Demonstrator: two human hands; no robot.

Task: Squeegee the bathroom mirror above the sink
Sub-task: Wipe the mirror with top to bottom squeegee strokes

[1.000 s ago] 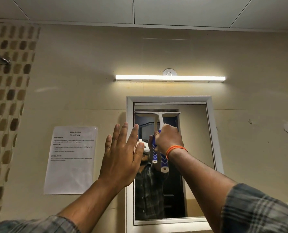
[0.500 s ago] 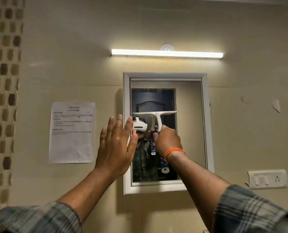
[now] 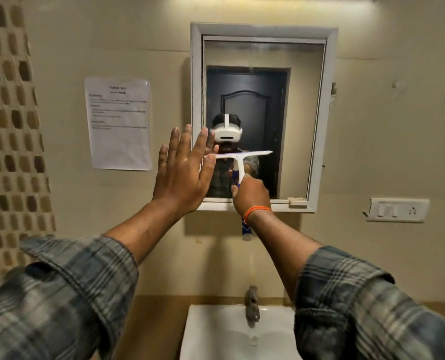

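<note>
While my right hand (image 3: 250, 196) grips squeegee (image 3: 238, 162) handle, blade lies across mirror (image 3: 304, 120) above it; left hand (image 3: 182, 175) flat, fingers spread, beside the blade's end.

Beige wall (image 3: 372, 141), mosaic tiles (image 3: 10, 126), perhaps a switch plate (image 3: 398, 210).

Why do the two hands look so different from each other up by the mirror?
The left hand is flat with its fingers straight and spread, and it holds nothing; the right hand is curled into a fist round the squeegee handle. The left hand sits over the mirror's left frame edge; the right hand is lower, near the bottom edge. Only the right wrist wears an orange band. Both arms have plaid sleeves.
</note>
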